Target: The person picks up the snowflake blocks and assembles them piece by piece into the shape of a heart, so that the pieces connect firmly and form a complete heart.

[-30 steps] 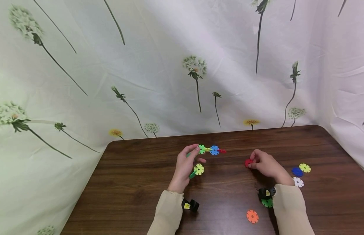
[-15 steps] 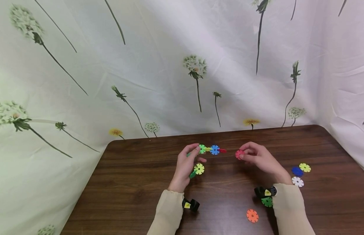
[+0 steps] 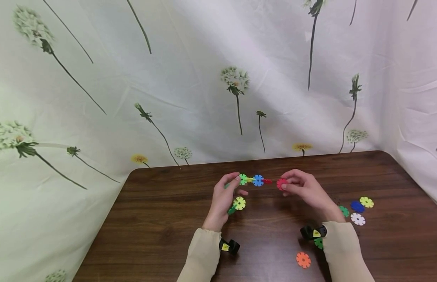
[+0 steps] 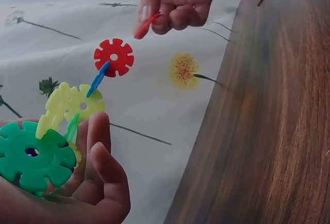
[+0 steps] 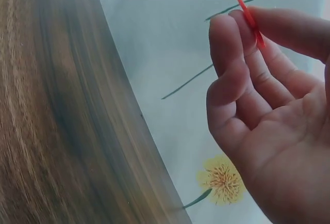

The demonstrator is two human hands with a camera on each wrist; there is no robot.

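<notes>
My left hand [image 3: 222, 199] holds a chain of notched plastic discs above the table. In the left wrist view, a green disc [image 4: 36, 157] is nearest the palm, then yellow discs [image 4: 85, 102], a blue disc [image 4: 97, 81] seen edge-on and a red disc [image 4: 114, 58] at the far end. My right hand [image 3: 304, 190] pinches a loose red disc [image 3: 281, 184] between thumb and fingertips. A small gap parts it from the chain's red end. The right wrist view shows this loose disc edge-on [image 5: 250, 21].
On the dark wooden table [image 3: 162, 235] lie loose discs: orange [image 3: 303, 260], white [image 3: 358, 219], blue [image 3: 357, 206], yellow [image 3: 366, 202] and green [image 3: 343, 211]. Another green disc [image 3: 318, 243] is partly hidden by the right wrist. A flower-print cloth [image 3: 190, 98] hangs behind the table.
My right hand has lifted the red disc and carried it left, close to the chain's end. A green disc beside the right forearm has come into view. The left hand has stayed nearly still.
</notes>
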